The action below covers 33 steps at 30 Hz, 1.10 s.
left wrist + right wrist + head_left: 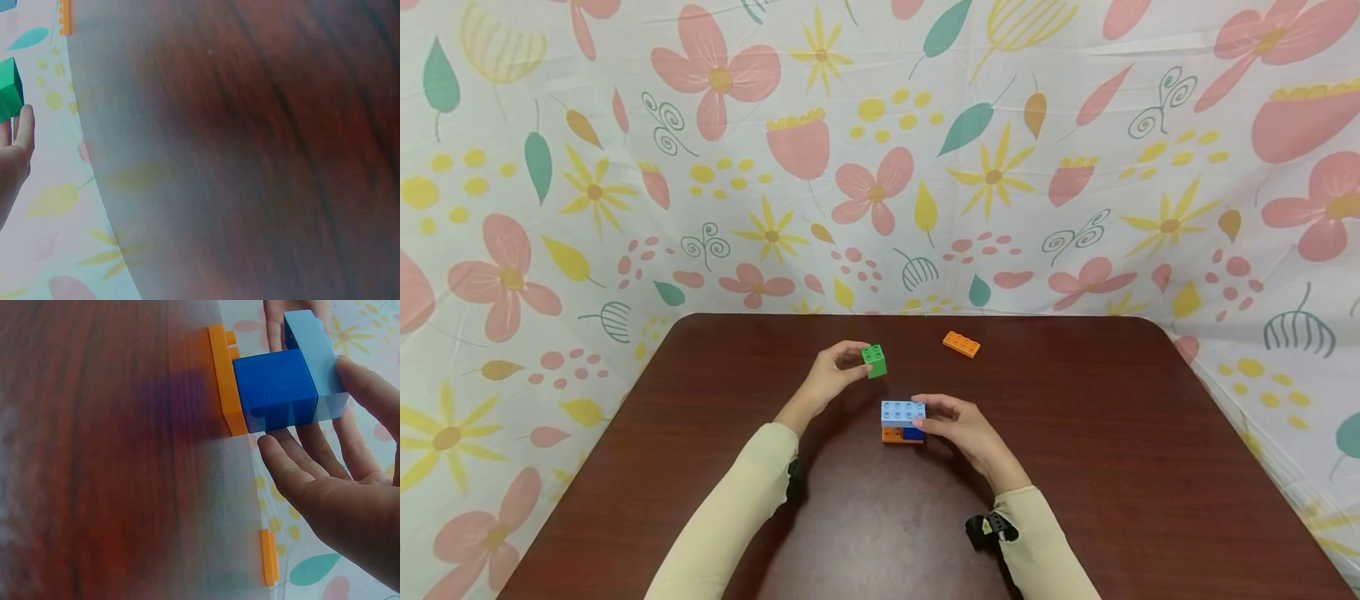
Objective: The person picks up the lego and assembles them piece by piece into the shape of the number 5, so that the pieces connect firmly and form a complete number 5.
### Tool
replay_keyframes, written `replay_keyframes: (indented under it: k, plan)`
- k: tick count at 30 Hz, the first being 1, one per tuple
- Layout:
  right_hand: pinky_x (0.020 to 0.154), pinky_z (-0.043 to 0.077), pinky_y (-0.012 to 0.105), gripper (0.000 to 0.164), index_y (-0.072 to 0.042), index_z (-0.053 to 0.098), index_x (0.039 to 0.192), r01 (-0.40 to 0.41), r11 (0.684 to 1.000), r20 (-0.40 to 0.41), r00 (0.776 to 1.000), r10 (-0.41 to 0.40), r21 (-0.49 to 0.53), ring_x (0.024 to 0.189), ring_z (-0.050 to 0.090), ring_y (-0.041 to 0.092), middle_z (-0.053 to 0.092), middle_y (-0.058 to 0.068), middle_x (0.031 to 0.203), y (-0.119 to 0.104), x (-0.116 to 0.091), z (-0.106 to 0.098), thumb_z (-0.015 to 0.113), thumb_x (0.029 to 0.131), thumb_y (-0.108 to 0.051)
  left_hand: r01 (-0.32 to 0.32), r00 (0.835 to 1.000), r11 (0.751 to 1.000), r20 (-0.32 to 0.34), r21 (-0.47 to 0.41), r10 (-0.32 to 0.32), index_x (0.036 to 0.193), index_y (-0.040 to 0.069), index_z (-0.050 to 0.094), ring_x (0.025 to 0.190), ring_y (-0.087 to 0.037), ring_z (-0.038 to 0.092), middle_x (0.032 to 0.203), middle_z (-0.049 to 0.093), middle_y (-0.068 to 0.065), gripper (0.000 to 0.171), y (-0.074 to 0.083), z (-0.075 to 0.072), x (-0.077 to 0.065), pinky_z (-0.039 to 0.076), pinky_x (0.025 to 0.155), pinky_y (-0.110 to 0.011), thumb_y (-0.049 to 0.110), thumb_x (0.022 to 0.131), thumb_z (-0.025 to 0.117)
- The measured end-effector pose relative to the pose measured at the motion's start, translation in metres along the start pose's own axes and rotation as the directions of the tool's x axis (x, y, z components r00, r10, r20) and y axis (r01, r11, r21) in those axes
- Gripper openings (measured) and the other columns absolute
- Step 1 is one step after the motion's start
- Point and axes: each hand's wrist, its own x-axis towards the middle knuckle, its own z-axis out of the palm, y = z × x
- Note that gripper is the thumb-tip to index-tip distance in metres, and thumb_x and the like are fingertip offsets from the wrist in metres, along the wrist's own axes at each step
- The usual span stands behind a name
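My left hand (829, 379) pinches a green toy brick (874, 361) between thumb and fingers, raised above the table. The same green brick (9, 90) shows at the left edge of the left wrist view. Lower and to the right, my right hand (964, 432) holds a light blue brick (901, 414) by its right end. That brick lies across the top of a dark blue brick (276, 387), which stands on one end of a thin orange plate brick (226, 384). Beside the dark blue brick, orange studs (891, 434) show under the light blue overhang.
A second thin orange brick (962, 344) lies alone near the back of the dark wooden table (1075, 467). Behind the table's far edge hangs a flower-patterned cloth (880, 125). A black strap (992, 530) sits on the right wrist.
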Motion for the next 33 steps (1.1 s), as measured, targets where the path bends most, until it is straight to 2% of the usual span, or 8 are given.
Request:
replay_keyframes:
  k: [7, 15, 21, 28, 33]
  plan:
    - [0.1, 0.043, 0.043, 0.046, -0.012, 0.062, 0.128, -0.005, 1.0, 0.005, 1.0, 0.005, -0.004, 0.117, 0.056, 0.026, 0.053, 0.01, 0.135, -0.001, 0.001, 0.0, 0.075, 0.085, -0.024, -0.023, 1.0, 0.999, 0.015, -0.025, 0.023, 0.121, 0.009, 0.065, 0.107, -0.031, 0.06, 0.113, 0.065, -0.012, 0.036, 0.004, -0.001, -0.007, 0.053, 0.083, -0.034, 0.007, 0.085, 0.073]
    - [0.101, 0.042, 0.045, 0.047, -0.012, 0.061, 0.129, -0.008, 1.0, 0.003, 1.0, 0.008, -0.005, 0.116, 0.055, 0.026, 0.053, 0.01, 0.134, -0.003, -0.001, 0.0, 0.075, 0.085, -0.025, -0.049, 0.997, 0.998, 0.063, -0.033, 0.051, 0.123, 0.01, 0.064, 0.107, -0.03, 0.061, 0.116, 0.065, -0.012, 0.037, 0.01, 0.004, -0.017, 0.054, 0.083, -0.033, 0.008, 0.087, 0.072]
    - [0.1, 0.043, 0.045, 0.047, -0.012, 0.061, 0.129, -0.003, 1.0, 0.004, 1.0, 0.003, -0.006, 0.115, 0.057, 0.025, 0.055, 0.01, 0.133, -0.002, -0.001, 0.002, 0.075, 0.085, -0.024, -0.048, 0.995, 0.998, 0.091, -0.041, 0.051, 0.123, 0.01, 0.064, 0.107, -0.028, 0.061, 0.115, 0.065, -0.011, 0.037, 0.014, 0.008, -0.024, 0.054, 0.083, -0.032, 0.01, 0.087, 0.072]
    - [0.099, 0.044, 0.044, 0.046, -0.012, 0.062, 0.127, -0.001, 1.0, 0.006, 1.0, 0.001, -0.005, 0.115, 0.057, 0.025, 0.056, 0.01, 0.132, 0.0, 0.0, 0.002, 0.075, 0.085, -0.024, -0.075, 0.991, 0.997, 0.112, -0.034, 0.078, 0.125, 0.006, 0.061, 0.107, -0.029, 0.058, 0.116, 0.063, -0.015, 0.039, 0.016, 0.01, -0.031, 0.053, 0.081, -0.031, 0.009, 0.087, 0.071]
    - [0.099, 0.044, 0.043, 0.045, -0.011, 0.063, 0.127, 0.001, 1.0, 0.003, 1.0, -0.001, 0.0, 0.114, 0.057, 0.025, 0.055, 0.01, 0.132, 0.0, 0.001, 0.001, 0.075, 0.085, -0.023, -0.1, 0.987, 0.994, 0.126, -0.038, 0.104, 0.124, 0.008, 0.061, 0.106, -0.025, 0.058, 0.115, 0.063, -0.011, 0.037, 0.016, 0.01, -0.036, 0.052, 0.081, -0.03, 0.009, 0.088, 0.07]
